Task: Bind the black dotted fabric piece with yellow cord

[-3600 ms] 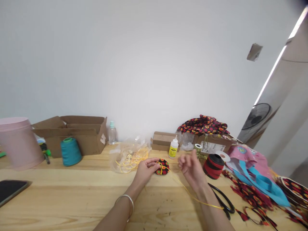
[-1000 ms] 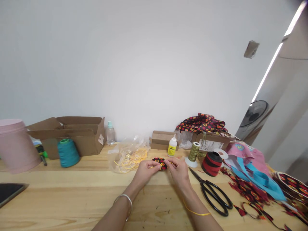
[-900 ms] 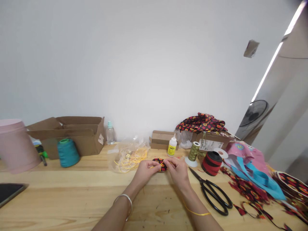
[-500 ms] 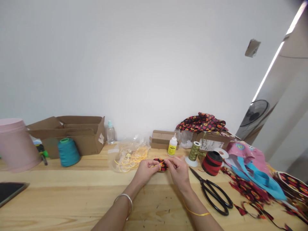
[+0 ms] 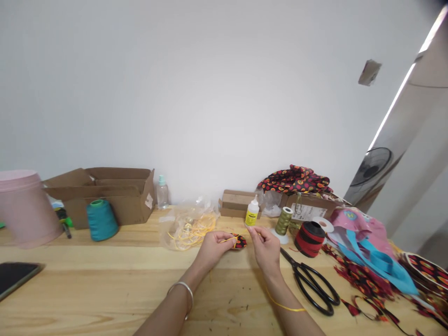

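Left hand (image 5: 213,248) pinching patterned piece (image 5: 241,241); right hand (image 5: 266,249) near, grip unclear.

Yellow cord (image 5: 229,240) over patterned fabric (image 5: 241,242)

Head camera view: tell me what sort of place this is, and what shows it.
Probably a small sewing or craft workspace: large black scissors, a teal cone of thread and patterned fabric scraps lie or stand on a wooden table.

The pad (image 5: 240,241) looks cloth-covered, the tabletop (image 5: 122,280) smooth wood.
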`<state>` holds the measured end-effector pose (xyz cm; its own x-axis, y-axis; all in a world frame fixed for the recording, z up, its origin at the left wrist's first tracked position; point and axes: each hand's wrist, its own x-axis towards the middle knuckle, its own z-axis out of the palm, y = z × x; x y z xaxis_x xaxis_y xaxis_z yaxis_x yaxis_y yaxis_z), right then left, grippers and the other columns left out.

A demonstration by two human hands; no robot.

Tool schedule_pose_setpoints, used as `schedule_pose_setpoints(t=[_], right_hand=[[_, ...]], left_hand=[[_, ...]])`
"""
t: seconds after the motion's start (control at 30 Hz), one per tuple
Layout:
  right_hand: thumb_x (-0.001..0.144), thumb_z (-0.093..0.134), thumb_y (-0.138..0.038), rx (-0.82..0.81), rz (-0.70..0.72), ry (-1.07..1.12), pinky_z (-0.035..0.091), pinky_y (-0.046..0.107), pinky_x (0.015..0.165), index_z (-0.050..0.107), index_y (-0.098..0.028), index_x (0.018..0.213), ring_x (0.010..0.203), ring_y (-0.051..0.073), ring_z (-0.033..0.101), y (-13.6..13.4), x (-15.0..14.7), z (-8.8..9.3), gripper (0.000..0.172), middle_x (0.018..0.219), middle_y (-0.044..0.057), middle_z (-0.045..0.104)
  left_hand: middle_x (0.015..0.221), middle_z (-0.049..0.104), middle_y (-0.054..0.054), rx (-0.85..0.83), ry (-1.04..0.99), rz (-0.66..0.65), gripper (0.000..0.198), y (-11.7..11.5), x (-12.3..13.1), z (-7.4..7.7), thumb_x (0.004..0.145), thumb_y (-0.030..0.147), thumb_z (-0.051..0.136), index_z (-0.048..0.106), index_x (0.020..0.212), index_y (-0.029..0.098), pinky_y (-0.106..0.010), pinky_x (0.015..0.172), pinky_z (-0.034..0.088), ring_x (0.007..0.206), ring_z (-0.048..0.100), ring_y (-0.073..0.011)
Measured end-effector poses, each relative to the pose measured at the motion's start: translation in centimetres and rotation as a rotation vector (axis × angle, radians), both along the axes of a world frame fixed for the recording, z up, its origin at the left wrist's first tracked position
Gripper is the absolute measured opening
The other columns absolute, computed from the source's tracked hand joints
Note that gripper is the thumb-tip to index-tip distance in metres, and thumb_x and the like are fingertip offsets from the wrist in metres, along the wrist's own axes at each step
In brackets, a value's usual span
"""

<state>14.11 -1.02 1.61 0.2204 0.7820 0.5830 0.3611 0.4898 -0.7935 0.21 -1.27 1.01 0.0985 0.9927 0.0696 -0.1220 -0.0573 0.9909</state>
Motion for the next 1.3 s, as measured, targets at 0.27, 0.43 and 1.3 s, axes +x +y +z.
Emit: schedule_pose_setpoints(t=[0.27, 0.43, 1.3], right_hand=[[0.063, 0.055, -0.036, -0.214, 0.231, 0.029, 0.036, 0.022, 0.045, 0.063, -0.011, 0.076, 0.049, 0.011, 0.046, 0.9, -0.3, -0.7, 0.029, 0.064, 0.004, 0.058], [0.063, 0.057, -0.03, -0.155, 0.276, -0.07, 0.038, 0.023, 0.051, 0.066, -0.015, 0.067, 0.057, 0.013, 0.049, 1.0, -0.5, -1.1, 0.018, 0.061, 0.004, 0.057], [0.066, 0.053, -0.03, -0.138, 0.251, -0.033, 0.036, 0.021, 0.049, 0.063, -0.014, 0.057, 0.051, 0.011, 0.046, 1.1, -0.5, -1.3, 0.02, 0.053, 0.001, 0.054]], left_hand=[[0.058, 0.067, -0.003, -0.024, 0.003, -0.026, 0.017, 0.0, -0.4, 0.0, 0.054, 0.027, 0.064, 0.063, 0.06, 0.011, -0.022, 0.054, 0.042, 0.053, 0.058, -0.0141], [0.054, 0.064, 0.0, -0.013, 0.025, -0.035, 0.016, 0.1, -0.5, -0.2, 0.054, 0.028, 0.063, 0.064, 0.059, 0.012, -0.02, 0.051, 0.039, 0.049, 0.055, -0.0113], [0.068, 0.068, -0.006, 0.064, 0.06, -0.019, 0.021, -0.1, -0.5, 0.2, 0.058, 0.029, 0.061, 0.067, 0.07, 0.012, -0.024, 0.059, 0.044, 0.062, 0.058, -0.0163]])
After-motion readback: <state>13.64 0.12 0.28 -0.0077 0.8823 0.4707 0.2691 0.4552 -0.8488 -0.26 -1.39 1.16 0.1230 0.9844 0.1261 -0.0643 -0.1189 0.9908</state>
